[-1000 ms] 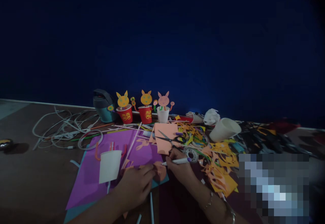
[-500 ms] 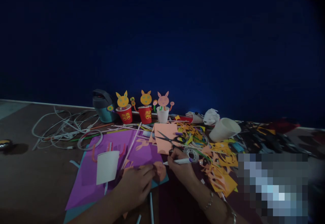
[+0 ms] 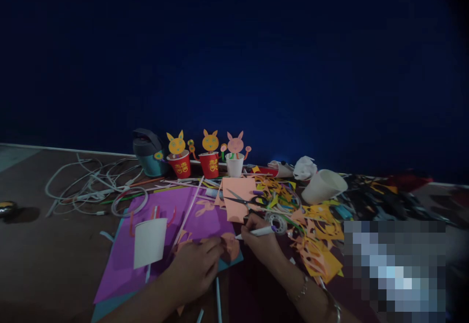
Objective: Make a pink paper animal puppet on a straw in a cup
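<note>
My right hand (image 3: pixel 262 245) is closed around a white marker (image 3: pixel 258 231) with a purple end. The marker's tip touches or nearly touches the edge of a round orange paper cutout (image 3: pixel 230 247). From the left, my left hand (image 3: pixel 196 267) pins that cutout with bent fingers, which cover part of it. Beneath lies a purple paper sheet (image 3: pixel 120 259). A white paper cup (image 3: pixel 150 244) with red pipe-cleaner-like arms and a pale straw below stands left of my left hand. Just beyond my right hand, black-handled scissors (image 3: pixel 242 201) rest on orange paper (image 3: pixel 240 186).
Two red cups (image 3: pixel 179 165) and a small white cup (image 3: pixel 234 165), each with a paper animal head, line the back. Cables (image 3: pixel 91 191) and a teal container (image 3: pixel 148 154) are at left. Paper scraps (image 3: pixel 318 254), a tape roll (image 3: pixel 276 223) and a larger white cup (image 3: pixel 324 187) are at right.
The white paper cup with red arms has shifted slightly left and tilted a little. The marker's tip has moved only slightly, and my left hand stays in place on the cutout.
</note>
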A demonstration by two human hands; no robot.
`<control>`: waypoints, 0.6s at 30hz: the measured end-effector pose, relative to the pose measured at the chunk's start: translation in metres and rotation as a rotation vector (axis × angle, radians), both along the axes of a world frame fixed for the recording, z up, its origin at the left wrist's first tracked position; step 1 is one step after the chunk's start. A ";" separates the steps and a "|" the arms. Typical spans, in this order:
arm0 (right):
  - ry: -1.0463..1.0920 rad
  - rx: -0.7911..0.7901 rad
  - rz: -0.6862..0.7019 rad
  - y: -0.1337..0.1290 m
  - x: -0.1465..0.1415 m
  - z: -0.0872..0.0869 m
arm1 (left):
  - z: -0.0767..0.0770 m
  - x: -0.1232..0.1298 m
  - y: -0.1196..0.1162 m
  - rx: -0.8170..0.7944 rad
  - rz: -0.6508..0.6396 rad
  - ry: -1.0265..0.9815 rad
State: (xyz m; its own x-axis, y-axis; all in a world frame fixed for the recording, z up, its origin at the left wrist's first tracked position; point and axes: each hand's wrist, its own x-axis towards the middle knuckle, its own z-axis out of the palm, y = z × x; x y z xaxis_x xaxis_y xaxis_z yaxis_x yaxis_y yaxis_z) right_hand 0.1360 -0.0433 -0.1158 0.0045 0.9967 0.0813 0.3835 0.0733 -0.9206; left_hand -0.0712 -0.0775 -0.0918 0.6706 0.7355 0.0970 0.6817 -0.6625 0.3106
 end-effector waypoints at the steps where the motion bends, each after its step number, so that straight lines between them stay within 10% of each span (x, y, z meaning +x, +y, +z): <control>1: -0.016 0.003 0.000 0.000 0.000 0.000 | 0.000 0.000 0.000 0.000 0.000 0.005; 11: 0.292 -0.037 0.016 -0.003 -0.001 0.008 | -0.002 0.001 -0.002 0.062 0.066 0.081; 18: 0.118 -0.053 0.103 -0.007 -0.009 0.008 | -0.001 0.003 -0.002 0.024 0.032 0.135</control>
State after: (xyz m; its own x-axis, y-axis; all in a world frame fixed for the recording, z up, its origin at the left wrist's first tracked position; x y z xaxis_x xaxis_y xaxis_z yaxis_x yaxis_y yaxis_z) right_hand 0.1266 -0.0504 -0.1078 -0.0912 0.9953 0.0333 0.2656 0.0565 -0.9624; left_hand -0.0687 -0.0797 -0.0931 0.6551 0.7551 0.0256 0.7369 -0.6460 0.1990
